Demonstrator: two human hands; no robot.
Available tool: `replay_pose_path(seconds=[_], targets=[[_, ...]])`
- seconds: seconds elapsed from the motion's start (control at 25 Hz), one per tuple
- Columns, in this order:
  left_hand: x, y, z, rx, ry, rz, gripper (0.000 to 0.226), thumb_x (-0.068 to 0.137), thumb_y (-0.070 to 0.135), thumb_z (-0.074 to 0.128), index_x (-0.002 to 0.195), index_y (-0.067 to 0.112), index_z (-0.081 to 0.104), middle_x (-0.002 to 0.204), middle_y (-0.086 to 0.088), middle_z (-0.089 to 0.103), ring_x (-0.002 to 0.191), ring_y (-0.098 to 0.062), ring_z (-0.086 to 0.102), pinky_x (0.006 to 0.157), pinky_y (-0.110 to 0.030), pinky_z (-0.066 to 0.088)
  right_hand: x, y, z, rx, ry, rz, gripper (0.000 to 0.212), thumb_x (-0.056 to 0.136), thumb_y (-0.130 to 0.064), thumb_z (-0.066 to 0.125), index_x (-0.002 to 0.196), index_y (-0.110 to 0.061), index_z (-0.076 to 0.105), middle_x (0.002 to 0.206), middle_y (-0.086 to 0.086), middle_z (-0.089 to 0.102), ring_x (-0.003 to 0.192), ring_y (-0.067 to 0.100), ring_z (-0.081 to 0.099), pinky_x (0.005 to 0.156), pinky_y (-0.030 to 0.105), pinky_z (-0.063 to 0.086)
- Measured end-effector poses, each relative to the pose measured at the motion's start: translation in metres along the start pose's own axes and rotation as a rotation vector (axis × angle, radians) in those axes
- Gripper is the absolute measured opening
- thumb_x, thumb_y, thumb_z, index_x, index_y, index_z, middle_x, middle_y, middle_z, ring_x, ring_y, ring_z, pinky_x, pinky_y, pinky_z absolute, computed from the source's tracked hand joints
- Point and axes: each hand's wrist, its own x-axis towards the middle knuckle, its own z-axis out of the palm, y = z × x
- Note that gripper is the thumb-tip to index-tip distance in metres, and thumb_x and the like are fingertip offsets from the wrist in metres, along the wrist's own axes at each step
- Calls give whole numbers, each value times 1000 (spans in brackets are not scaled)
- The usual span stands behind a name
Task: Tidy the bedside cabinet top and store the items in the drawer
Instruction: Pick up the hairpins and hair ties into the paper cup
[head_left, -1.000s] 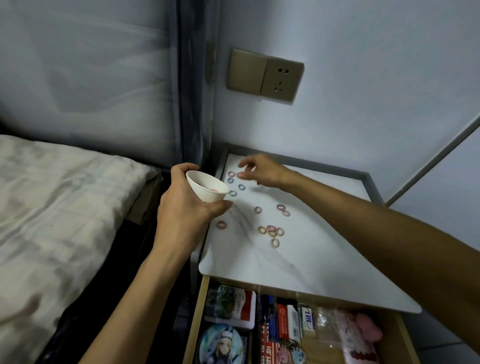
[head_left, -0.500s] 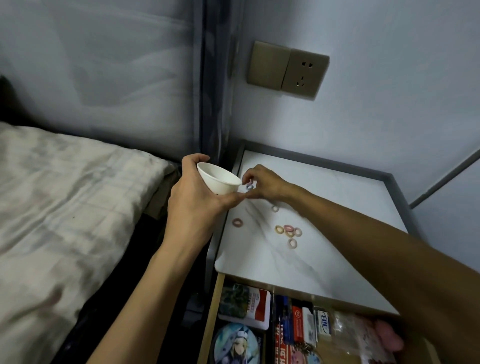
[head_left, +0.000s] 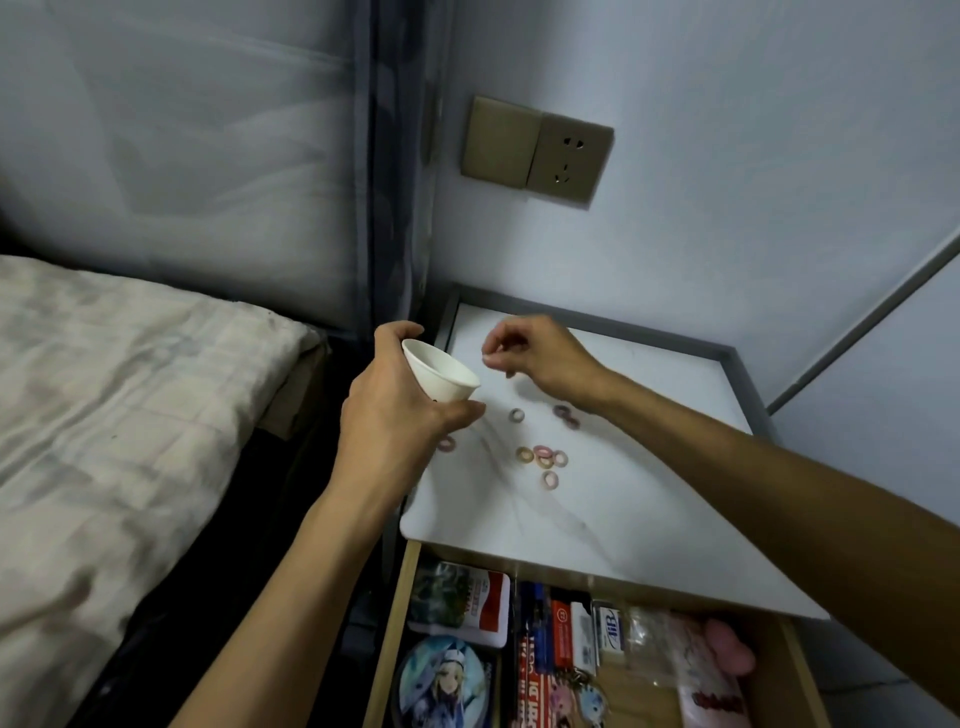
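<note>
- Your tabletop isn't cleared yet; the job's partway.
- The drawer is open below its front edge, already crowded.
- Your left hand clasps the cup over the left edge.
- Your right hand is beside it, pinched closed. On a ring? Can't tell.
- Loose rings lie mid-tabletop.

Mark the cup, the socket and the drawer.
cup (head_left: 441, 365): head view, on its inner wall.
socket (head_left: 569, 158): head view, middle of the faceplate.
drawer (head_left: 393, 623): head view, on its left wooden side.
</note>
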Motion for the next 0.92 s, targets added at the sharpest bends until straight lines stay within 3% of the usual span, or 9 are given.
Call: replay_pose_path(seconds=[0.08, 0.24, 0.32, 0.4, 0.52, 0.64, 0.72, 0.8, 0.92], targets=[[-2, 4, 7, -8, -35, 6, 87, 62, 29, 90, 133, 27, 40, 108, 6, 58, 91, -12, 57, 53, -9, 42, -11, -39, -13, 95, -100, -113, 5, 86, -2, 68, 88, -5, 67, 81, 5, 66, 67, 7, 60, 67, 22, 52], [-5, 13, 17, -63, -61, 39, 84, 58, 28, 91, 127, 28, 43, 95, 20, 60, 87, 1, 61, 67, -19, 49, -33, -76, -21, -64, -336, -178, 21, 84, -7, 70, 99, -21, 73, 95, -6, 73, 86, 4, 67, 79, 25, 55], [-8, 16, 20, -77, -68, 44, 83, 59, 27, 90, 127, 29, 43, 95, 20, 60, 86, 2, 60, 68, -19, 49, -41, -76, -31, 1, -278, -162, 24, 86, -5, 68, 105, -19, 73, 100, -4, 73, 93, 8, 68, 83, 26, 56], [-9, 17, 22, -80, -71, 43, 86, 59, 28, 91, 130, 29, 42, 103, 13, 60, 91, -6, 60, 70, -21, 49, -47, -62, -45, 80, -117, -134, 17, 90, -6, 65, 103, -15, 73, 100, 0, 73, 91, 11, 68, 78, 27, 57], [-8, 15, 22, -79, -58, 45, 89, 58, 29, 92, 131, 30, 41, 108, 7, 59, 94, -14, 59, 71, -24, 50, -51, -2, -53, -76, 77, 148, 16, 91, -21, 65, 104, -13, 72, 98, 2, 71, 87, 15, 63, 72, 29, 51], [-7, 14, 20, -84, -47, 28, 91, 56, 30, 92, 131, 30, 42, 108, 6, 58, 95, -18, 60, 73, -36, 58, -57, 66, -34, -362, -12, 553, 55, 86, -51, 64, 124, -12, 59, 124, 9, 62, 111, 24, 57, 90, 30, 45], [-5, 13, 19, -104, -29, 11, 90, 56, 28, 93, 130, 30, 42, 109, 4, 58, 96, -20, 61, 74, -43, 59, -54, 82, -13, -354, -9, 627, 68, 82, -61, 62, 130, -13, 52, 133, 14, 51, 120, 30, 52, 98, 36, 44], [-3, 10, 18, -96, -13, 19, 89, 58, 26, 92, 131, 29, 42, 110, 4, 58, 98, -19, 60, 75, -36, 58, -44, 80, 9, -319, 67, 594, 65, 77, -63, 65, 121, -16, 53, 124, 13, 49, 112, 32, 54, 93, 40, 48], [0, 9, 16, -77, -7, 27, 87, 61, 26, 91, 132, 26, 42, 111, 4, 57, 97, -16, 58, 63, -9, 46, -29, 66, 36, -319, 108, 512, 44, 79, -54, 69, 103, -20, 56, 111, 9, 51, 95, 32, 60, 79, 39, 54]])
